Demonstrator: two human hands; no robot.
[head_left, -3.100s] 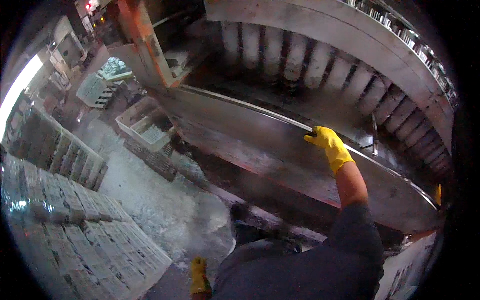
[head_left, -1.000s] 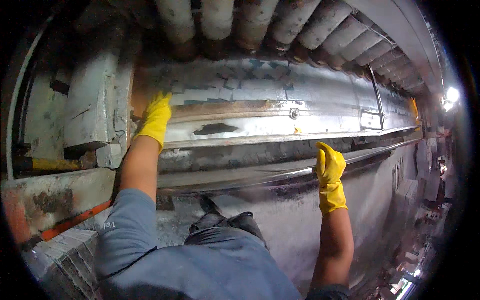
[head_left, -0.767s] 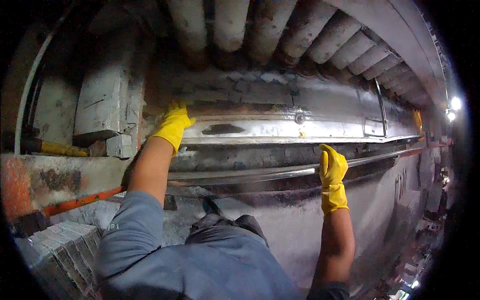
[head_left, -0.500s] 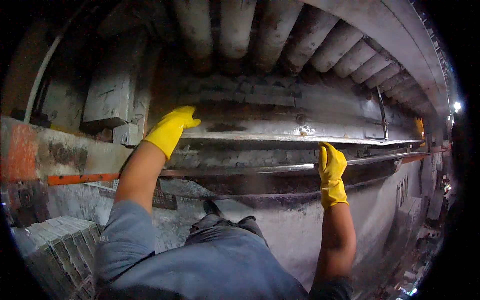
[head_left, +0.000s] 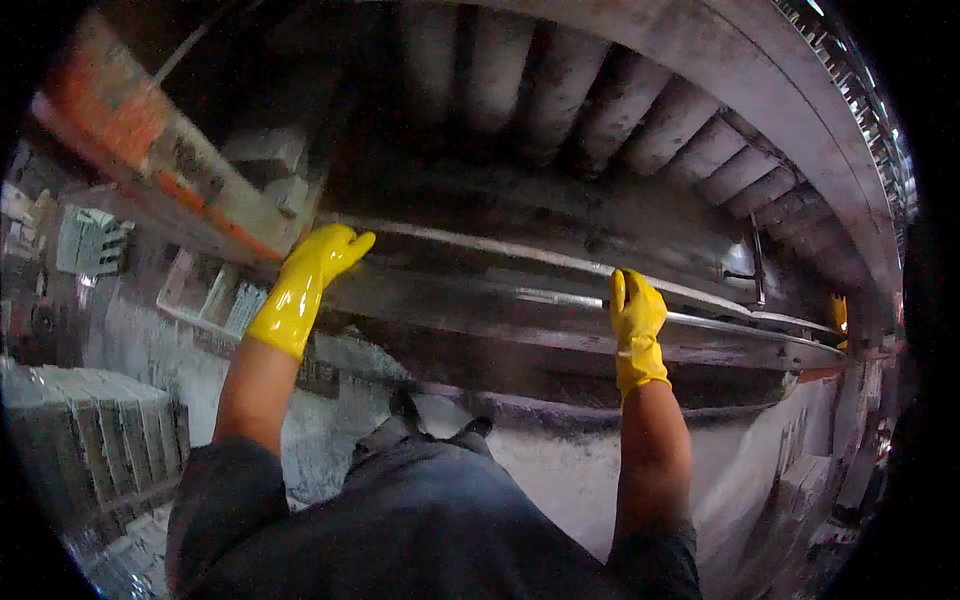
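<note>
gripping the long metal rail (head_left: 700, 325) with my right hand (head_left: 636, 325), i am holding the yellow-gloved fingers curled over its upper edge, so that hand is clenched on the rail. i am reaching my left hand (head_left: 305, 285), also in a yellow glove, toward the left end of the metal panel (head_left: 450, 290); its fingers are lying extended against the edge near the orange-painted beam (head_left: 130, 140), flat and not wrapped around anything, so i am reading it as an unclosed contact. the panel and rail are running across the machine front, below the row of grey rollers (head_left: 600, 120) and above the pale dusty floor (head_left: 560, 470). judging progress: both hands are placed on the machine front, one grasp is made, the left grasp is not yet closed, and the panel is sitting seated in place. stacked grey blocks (head_left: 90, 430) are standing well apart at the left.
</note>
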